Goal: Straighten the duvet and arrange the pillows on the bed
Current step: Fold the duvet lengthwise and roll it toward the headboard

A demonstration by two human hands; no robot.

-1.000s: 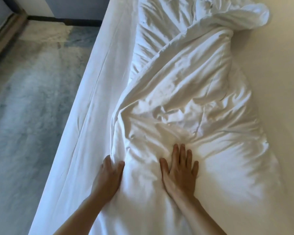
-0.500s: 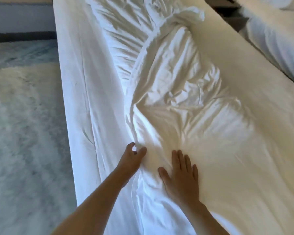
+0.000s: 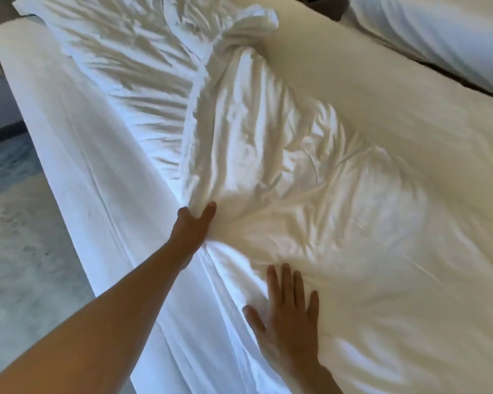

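Observation:
A crumpled white duvet [image 3: 268,143] lies bunched in long folds down the middle of the bed [image 3: 69,155], its far end twisted into a knot-like lump. My left hand [image 3: 192,226] reaches forward and grips a fold at the duvet's left edge, thumb on top of the cloth. My right hand [image 3: 285,311] lies flat on the near part of the duvet, fingers straight and spread, pressing it down. No pillow shows on this bed.
The bare sheet runs along the bed's left side down to a grey-blue carpet [image 3: 15,251]. To the right the flat sheet [image 3: 410,115] is uncovered. A second bed with white bedding [image 3: 444,32] stands at the top right across a dark gap.
My left hand has reached farther up the duvet's left edge and taken hold of a fold. My right hand stays flat on the near duvet. The view has swung right.

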